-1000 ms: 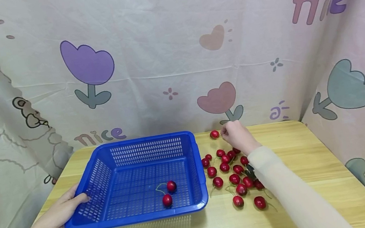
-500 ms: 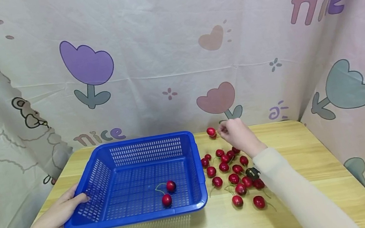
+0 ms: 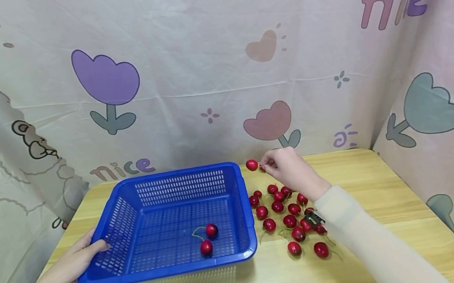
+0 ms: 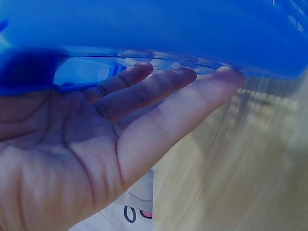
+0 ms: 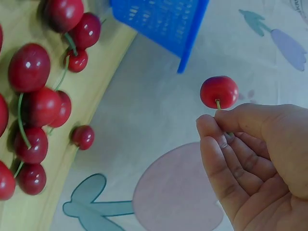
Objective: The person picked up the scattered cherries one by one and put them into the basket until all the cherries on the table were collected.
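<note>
My left hand (image 3: 70,266) grips the left side of a blue plastic basket (image 3: 167,272), its thumb over the rim. In the left wrist view, the fingers (image 4: 168,115) of that hand reach beneath the basket, which is tilted. Two red cherries (image 3: 206,248) with a green stem lie inside, toward the right. Pinched by its stem between thumb and forefinger, a red cherry (image 5: 219,91) hangs free of the table in my right hand (image 3: 291,171). That hand is beyond the basket's back right corner. Several cherries (image 3: 298,234) are scattered on the table right of the basket.
The pale wooden table (image 3: 380,206) extends to both sides of the basket. A patterned curtain (image 3: 180,69) hangs right behind the table's back edge. One lone cherry (image 5: 83,137) sits near that edge, partly hidden by my right hand in the head view.
My right hand has shifted left with the pinched cherry, which has come off the table toward the basket. The lone cherry behind it has come into sight. My left hand and the basket stay put.
</note>
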